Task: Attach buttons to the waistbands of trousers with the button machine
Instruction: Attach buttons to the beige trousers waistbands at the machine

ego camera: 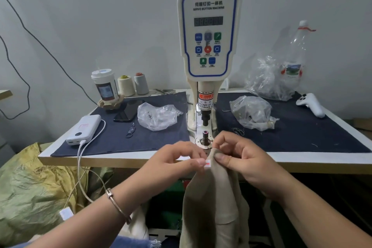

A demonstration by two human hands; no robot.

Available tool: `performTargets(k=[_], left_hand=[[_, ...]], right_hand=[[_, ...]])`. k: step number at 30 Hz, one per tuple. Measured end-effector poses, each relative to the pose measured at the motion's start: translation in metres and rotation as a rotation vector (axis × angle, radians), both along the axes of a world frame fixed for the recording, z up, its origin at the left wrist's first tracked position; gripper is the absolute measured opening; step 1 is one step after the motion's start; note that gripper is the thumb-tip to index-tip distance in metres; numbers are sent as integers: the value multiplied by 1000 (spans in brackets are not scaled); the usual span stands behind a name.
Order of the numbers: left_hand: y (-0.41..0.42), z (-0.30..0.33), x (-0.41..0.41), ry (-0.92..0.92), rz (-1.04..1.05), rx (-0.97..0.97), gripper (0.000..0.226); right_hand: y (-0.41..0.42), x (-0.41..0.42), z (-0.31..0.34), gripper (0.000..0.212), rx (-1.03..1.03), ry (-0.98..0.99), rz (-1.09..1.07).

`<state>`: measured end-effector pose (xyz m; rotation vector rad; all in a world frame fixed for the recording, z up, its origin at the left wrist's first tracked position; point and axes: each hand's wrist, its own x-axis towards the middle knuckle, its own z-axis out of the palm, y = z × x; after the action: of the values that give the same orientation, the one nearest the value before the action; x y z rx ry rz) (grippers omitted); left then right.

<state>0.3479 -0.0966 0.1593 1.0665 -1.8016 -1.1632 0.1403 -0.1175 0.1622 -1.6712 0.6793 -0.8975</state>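
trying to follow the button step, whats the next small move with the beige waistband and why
Probably lift the waistband corner forward onto the lower die: both hands pinch it at the table edge, short of the button machine.

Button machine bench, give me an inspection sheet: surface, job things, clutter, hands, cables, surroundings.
Surface: white table with two dark cloth mats.
Job's things: button machine upright at centre; beige trousers hang off the front edge, with a small white tag at the top.
Clutter: plastic bags, two thread cones, lidded cup, phone, power bank, bottle, white controller.
Hands: left hand pinches the tag; right hand pinches the trousers' top edge.
Cables: white cable runs from the power bank over the edge; black cord on the wall.
Surroundings: grey wall, green sack at left.
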Motion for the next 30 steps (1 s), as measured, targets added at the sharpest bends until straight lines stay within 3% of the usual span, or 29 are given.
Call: performTargets(k=[2, 4, 8, 11, 14, 20, 24, 30], left_hand=[[-1, -4, -5, 78, -26, 72, 24], [-6, -7, -8, 89, -20, 57, 35], [-18, -7, -16, 135, -170, 101, 25], [-26, -12, -14, 180, -167, 202, 35], [-32, -19, -7, 289, -157, 281, 11], [-56, -41, 3, 394, -34, 344, 22], [-78, -56, 2, 259, 164, 237, 29], [-111, -63, -5, 200, 275, 90, 33]], right_hand=[[-1, -8, 7, 11, 42, -22, 3], [-2, -13, 12, 4, 66, 0, 46], [-9, -16, 16, 9, 103, 18, 116], [-18, -20, 20, 3, 156, -11, 141], [-33, -26, 21, 8, 192, -39, 97], [-68, -25, -7, 17, 332, -93, -88], [-90, -16, -34, 17, 361, -81, -248], [-119, -4, -51, 21, 324, -250, -367]])
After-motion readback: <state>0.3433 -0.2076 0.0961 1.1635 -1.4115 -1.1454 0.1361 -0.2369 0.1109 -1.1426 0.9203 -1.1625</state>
